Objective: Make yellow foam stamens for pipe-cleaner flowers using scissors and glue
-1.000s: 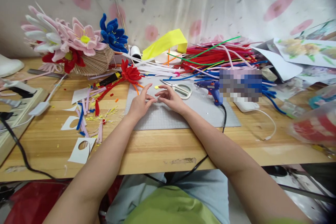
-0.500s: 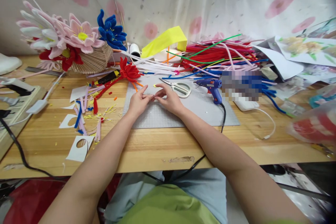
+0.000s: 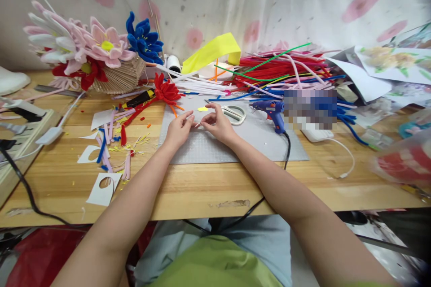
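Observation:
Over the grey cutting mat (image 3: pixel 215 150), my left hand (image 3: pixel 179 129) and my right hand (image 3: pixel 218 124) face each other with their fingertips close together. The fingers of both are pinched. Between them is a tiny pale piece (image 3: pixel 197 124), too small to make out, which seems to be in the right fingertips. A small yellow piece (image 3: pixel 202 109) lies on the mat just beyond the fingers. Scissors with pale handles (image 3: pixel 240 115) rest behind my right hand. The blue glue gun (image 3: pixel 274 110) lies farther right, and a red fuzzy flower (image 3: pixel 166 89) is beyond my left hand.
Paper cutouts (image 3: pixel 103 188) and coloured scraps (image 3: pixel 126 148) litter the left side. Fuzzy flowers (image 3: pixel 107 47) stand at back left. Red stems (image 3: pixel 276 68) are piled at the back, near yellow paper (image 3: pixel 212 51). A black cord (image 3: pixel 288 150) crosses the mat's right edge.
The fingertips have drawn slightly apart, showing the tiny pale piece between them. More of the yellow piece on the mat is visible.

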Demonstrator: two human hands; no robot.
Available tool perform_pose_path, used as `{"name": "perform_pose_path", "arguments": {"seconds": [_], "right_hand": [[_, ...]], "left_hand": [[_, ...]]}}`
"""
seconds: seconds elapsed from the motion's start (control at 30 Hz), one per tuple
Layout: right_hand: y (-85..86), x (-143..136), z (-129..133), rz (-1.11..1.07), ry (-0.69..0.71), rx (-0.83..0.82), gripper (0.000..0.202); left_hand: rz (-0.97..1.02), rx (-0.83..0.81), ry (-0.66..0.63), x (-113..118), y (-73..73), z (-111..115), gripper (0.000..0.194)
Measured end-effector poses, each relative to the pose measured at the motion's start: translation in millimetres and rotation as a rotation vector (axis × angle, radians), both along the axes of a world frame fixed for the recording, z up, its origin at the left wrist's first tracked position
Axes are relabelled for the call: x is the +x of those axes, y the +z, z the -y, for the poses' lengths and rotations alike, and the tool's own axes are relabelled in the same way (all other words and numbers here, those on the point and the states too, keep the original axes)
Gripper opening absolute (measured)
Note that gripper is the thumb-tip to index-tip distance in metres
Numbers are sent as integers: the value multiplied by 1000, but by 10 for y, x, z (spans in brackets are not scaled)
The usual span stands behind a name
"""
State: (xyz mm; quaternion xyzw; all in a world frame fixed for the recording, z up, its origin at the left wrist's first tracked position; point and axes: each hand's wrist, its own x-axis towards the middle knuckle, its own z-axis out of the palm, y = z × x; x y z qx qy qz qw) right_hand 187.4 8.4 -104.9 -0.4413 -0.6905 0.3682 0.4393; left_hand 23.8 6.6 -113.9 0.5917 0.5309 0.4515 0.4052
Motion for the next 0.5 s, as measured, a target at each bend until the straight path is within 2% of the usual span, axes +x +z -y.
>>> {"name": "perform_pose_path", "arguments": {"seconds": [0.2, 0.33, 0.5], "right_hand": [[-36, 9, -35, -63, 0, -11, 48], [-63, 18, -46, -55, 17, 14, 50], [-69, 44, -52, -45, 27, 56, 54]], "left_hand": [[-139, 144, 9, 1, 96, 57, 52], [-139, 153, 16, -7, 95, 49, 39], [-92, 129, 40, -11, 82, 36, 37]]}}
